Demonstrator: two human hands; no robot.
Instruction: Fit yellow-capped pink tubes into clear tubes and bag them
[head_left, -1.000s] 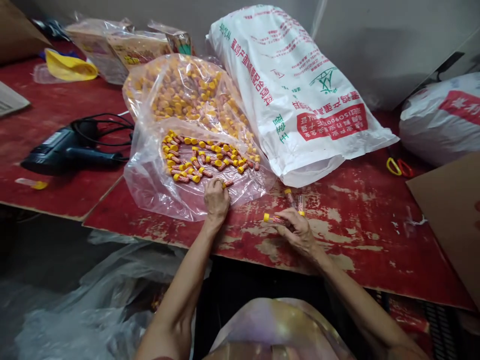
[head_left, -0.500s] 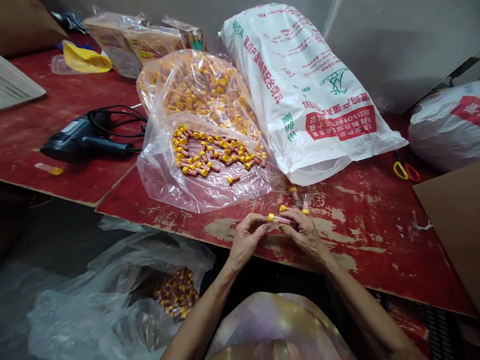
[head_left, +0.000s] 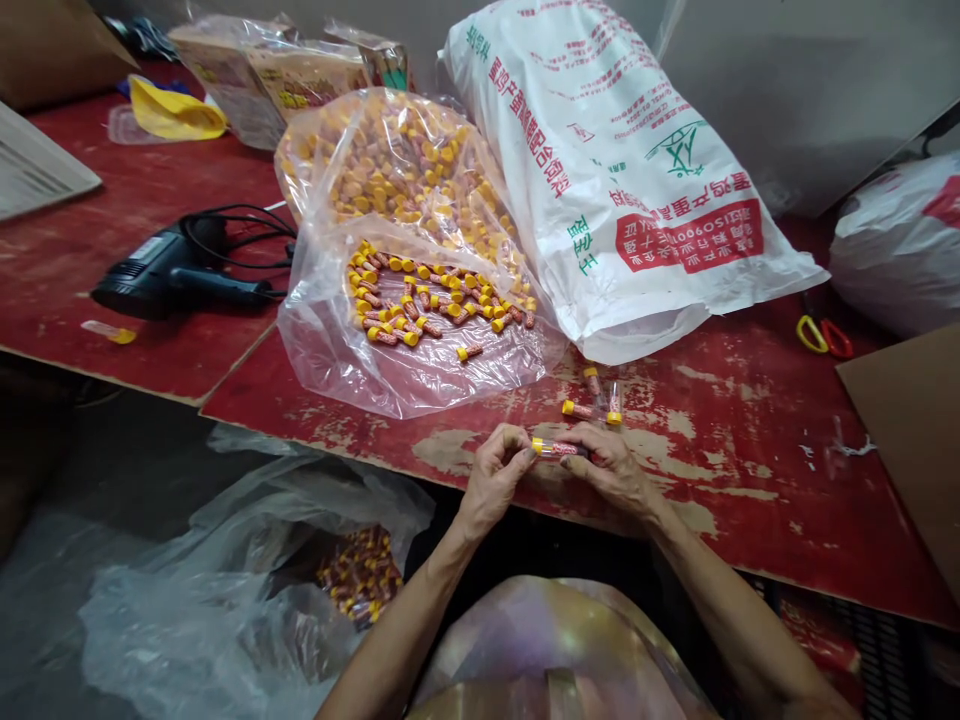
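Between my two hands, over the front edge of the red table, is a small clear tube [head_left: 556, 448] with a yellow cap and pink-and-white contents. My left hand [head_left: 495, 475] pinches its capped end, while the fingers of my right hand [head_left: 609, 468] close on the other end. Just beyond my right hand lie a tube on its side [head_left: 579, 410], a clear tube [head_left: 616, 400] with its yellow cap toward me, and another tube [head_left: 592, 380]. Farther off, a clear plastic bag [head_left: 330, 350] spills several similar yellow-capped tubes from its mouth.
A white printed sack [head_left: 600, 170] leans at the back. To the left lie a black heat gun [head_left: 165, 275] with its cord and a lone tube [head_left: 109, 331]. Scissors [head_left: 823, 338] and a cardboard flap [head_left: 907, 410] are at right. Below left, another plastic bag [head_left: 202, 620] contains more tubes.
The camera view has shifted slightly. Both hands still hold the tube, and the tube lying beyond my right hand shows more fully now.
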